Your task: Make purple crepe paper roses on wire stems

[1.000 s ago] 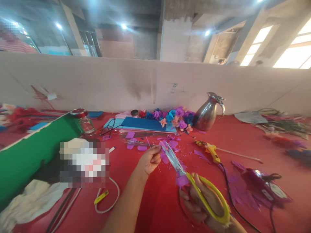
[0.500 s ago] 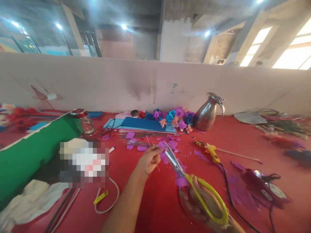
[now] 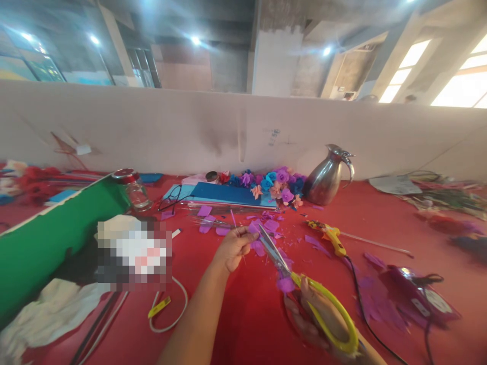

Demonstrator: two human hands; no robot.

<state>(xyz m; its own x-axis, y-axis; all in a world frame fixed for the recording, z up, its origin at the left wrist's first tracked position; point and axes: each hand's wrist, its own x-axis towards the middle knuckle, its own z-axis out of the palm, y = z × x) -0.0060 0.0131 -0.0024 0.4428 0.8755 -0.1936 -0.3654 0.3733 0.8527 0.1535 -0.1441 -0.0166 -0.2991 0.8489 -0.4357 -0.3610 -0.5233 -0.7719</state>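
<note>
Pinching a thin stem (image 3: 233, 218) between thumb and fingers, your left hand (image 3: 236, 247) is drawn in tight over the middle of the worktop (image 3: 243, 319). The stem's purple end stands up on the far side of your fingers, and its fine tail slants out on the near side. It looks very light and springy, likely to bend or roll, so a fingertip pinch close to the purple end should suit it better than a fist.

Your right hand (image 3: 321, 317), near and to the right, is wrapped around the yellow handles of the scissors (image 3: 294, 277). Their blades point far and left, stand close together and end just beside your left fingertips. Expect them to be stiff and the heaviest thing you hold; keep hold by the loops, away from the edges.

A purple scrap (image 3: 285, 284) sits at your right fingers, below the pivot; whether you grip it, you cannot tell from here. It looks soft, thin and easily creased or torn, like the petals (image 3: 207, 223) lying far and left, so take such pieces lightly by one edge.
</note>
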